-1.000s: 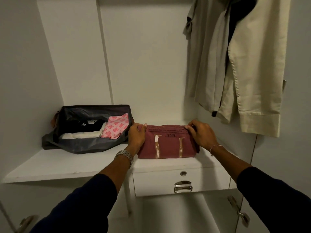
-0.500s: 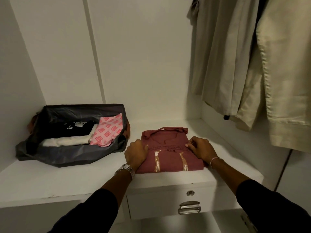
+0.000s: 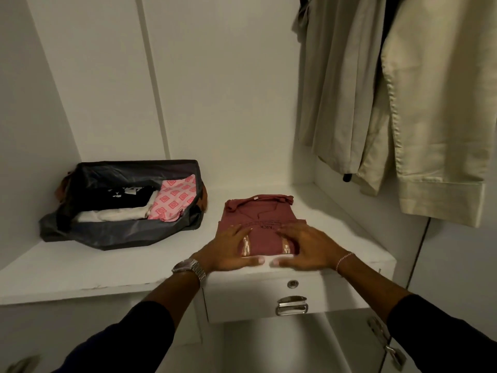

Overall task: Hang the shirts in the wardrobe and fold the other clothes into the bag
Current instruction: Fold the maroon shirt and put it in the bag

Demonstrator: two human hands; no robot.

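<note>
White laminate wardrobe [image 3: 215,76] interior, seen from above and in front. Its broad shelf [image 3: 80,267] carries the task's things; beneath the shelf's right half sits a drawer [image 3: 242,300] with a round lock and a chrome pull handle [image 3: 292,305].

Upper right — two pale shirts hang side by side: a cream shirt [image 3: 441,109] nearest the camera, its cuff hanging lowest, and a grey-beige shirt [image 3: 336,90] behind it, toward the back wall.

Left on the shelf, a dark grey bag [image 3: 121,232] lies open. Inside it, folded clothes lie next to one another: a black garment [image 3: 118,200] at the back, a white garment [image 3: 113,215] in front of it, and a pink patterned garment [image 3: 174,203] at the right end.

Right of the bag and apart from it, a folded maroon T-shirt [image 3: 258,219] lies flat on the shelf above the drawer, collar toward the back wall, printed side up.

Left hand [image 3: 228,251], with a metal watch on the wrist, and right hand [image 3: 306,249], with a thin bracelet, both rest on the T-shirt's near part — fingers straight and spread, pressing the cloth flat, gripping nothing; the thumbs lie at its near edge, almost touching each other.
</note>
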